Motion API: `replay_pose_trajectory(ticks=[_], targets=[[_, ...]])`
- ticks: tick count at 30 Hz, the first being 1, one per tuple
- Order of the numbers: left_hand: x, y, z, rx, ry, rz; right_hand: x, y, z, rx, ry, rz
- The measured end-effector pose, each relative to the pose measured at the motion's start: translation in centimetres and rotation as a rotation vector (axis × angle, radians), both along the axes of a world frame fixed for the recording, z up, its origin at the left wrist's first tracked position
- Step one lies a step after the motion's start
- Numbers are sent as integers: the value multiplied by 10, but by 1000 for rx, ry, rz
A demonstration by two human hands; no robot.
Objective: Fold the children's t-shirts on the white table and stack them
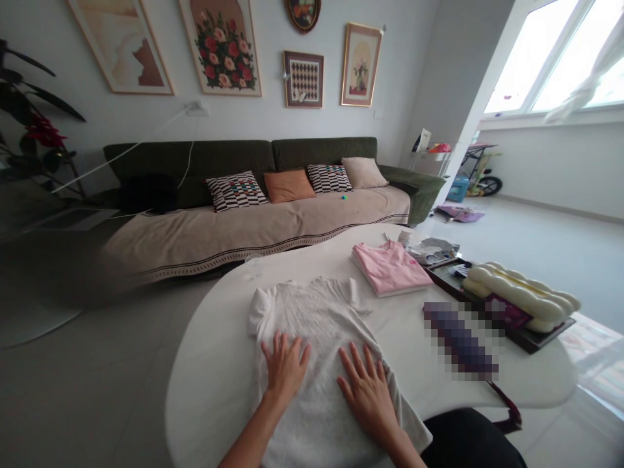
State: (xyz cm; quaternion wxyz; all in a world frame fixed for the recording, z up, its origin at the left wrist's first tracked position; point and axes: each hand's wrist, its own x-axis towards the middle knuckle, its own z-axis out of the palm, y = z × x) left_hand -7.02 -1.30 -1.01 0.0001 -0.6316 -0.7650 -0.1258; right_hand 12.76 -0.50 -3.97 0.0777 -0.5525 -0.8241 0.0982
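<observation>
- Left hand (285, 369) and right hand (368, 402) rested flat on a pale grey T-shirt (312, 318), fingers (280, 344) spread open, gripping nothing.
- T-shirt lay spread out on the white counter (214, 396), sleeves out.
- Done: 1 folded pink shirt (390, 268) sat squared off just beyond it.
- Remaining: grey one showed no folds.

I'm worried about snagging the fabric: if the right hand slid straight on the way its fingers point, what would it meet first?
The right hand already lies on the pale T-shirt, so it would first slide over that fabric, probably reaching the short sleeve, though the line is hard to judge exactly.
</observation>
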Motion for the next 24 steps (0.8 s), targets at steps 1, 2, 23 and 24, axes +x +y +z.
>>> replay_pose_trajectory(ticks=[1, 2, 23, 24], targets=[[1, 14, 4, 36, -2, -15, 0, 1, 1, -5, -3, 1], [1, 28, 6, 61, -8, -28, 0, 1, 2, -10, -6, 1], [-9, 84, -26, -98, -130, 38, 3, 195, 41, -60, 59, -418], [-9, 84, -25, -103, -140, 37, 1, 202, 38, -75, 57, -434]])
